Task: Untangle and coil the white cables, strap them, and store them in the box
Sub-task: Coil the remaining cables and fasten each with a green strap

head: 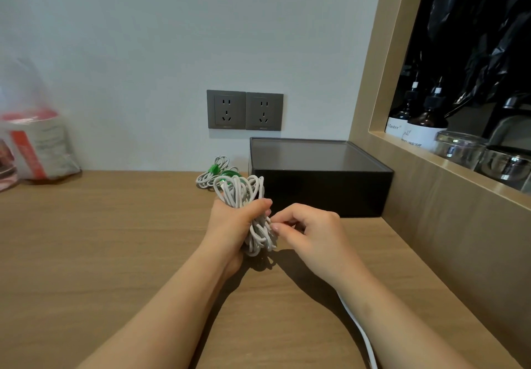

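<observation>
The white cable bundle is in the middle of the view, over the wooden table. The left hand grips it around the middle, with the fingers curled around the loops. The right hand, at 3 o'clock from the bundle, pinches a strand at its lower part with the fingertips. The loops are gathered but uneven, and I see no strap on them, so this coil seems not finished.

At 11 o'clock from the bundle, a smaller strapped coil lies on the table with a green strap around it. This one looks ready but is not stored. One more loose cable runs at 5 o'clock under the right forearm; where it ends I cannot tell.

The black box stands at 2 o'clock, and its lid appears to be on. In my judgement the task is about halfway: strapping, opening the box and storing are left.
</observation>
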{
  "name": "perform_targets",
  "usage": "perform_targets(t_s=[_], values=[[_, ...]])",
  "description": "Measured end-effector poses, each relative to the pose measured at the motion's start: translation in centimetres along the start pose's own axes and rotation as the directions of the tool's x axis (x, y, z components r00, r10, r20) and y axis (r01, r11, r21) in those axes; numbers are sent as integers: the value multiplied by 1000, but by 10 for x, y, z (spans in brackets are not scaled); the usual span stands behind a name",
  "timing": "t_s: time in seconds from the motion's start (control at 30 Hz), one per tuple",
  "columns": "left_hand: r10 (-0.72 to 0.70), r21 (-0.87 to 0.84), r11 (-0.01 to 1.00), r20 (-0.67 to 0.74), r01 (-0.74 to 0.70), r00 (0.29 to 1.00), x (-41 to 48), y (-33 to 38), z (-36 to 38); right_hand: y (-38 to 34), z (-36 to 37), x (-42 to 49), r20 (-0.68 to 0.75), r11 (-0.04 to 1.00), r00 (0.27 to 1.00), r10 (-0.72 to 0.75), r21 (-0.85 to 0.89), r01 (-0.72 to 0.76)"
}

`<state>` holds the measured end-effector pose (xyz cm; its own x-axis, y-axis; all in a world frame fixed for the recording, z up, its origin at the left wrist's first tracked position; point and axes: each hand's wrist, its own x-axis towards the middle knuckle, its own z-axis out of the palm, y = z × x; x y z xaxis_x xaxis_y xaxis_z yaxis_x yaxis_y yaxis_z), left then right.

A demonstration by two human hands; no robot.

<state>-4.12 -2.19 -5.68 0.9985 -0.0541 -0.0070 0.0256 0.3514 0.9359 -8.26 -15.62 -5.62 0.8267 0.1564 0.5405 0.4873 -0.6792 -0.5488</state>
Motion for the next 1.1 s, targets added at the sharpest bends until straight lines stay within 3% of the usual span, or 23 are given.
perform_targets(t_s=[0.23,0.5,0.67,0.83,1.0,1.1], values=[[51,12,999,-59,-50,997,4,0,0,-3,2,1,25,996,998,59,64,-60],[-33,-351,936,-153,-23,988,2,19,-7,6,-6,7,94,943,939,330,15,-332],[-137,-541,836,-43,92,990,3,28,-8,17,-11,8,8,879,880,475,40,-474],[-155,-682,720,26,131,988,0,36,-11,18,-16,8,-78,804,802,592,128,-581],[-170,-686,713,32,145,985,1,37,-13,15,-17,7,193,650,726,660,338,-680],[-167,-725,670,66,162,984,3,38,-19,16,-27,8,391,497,729,562,546,-675]])
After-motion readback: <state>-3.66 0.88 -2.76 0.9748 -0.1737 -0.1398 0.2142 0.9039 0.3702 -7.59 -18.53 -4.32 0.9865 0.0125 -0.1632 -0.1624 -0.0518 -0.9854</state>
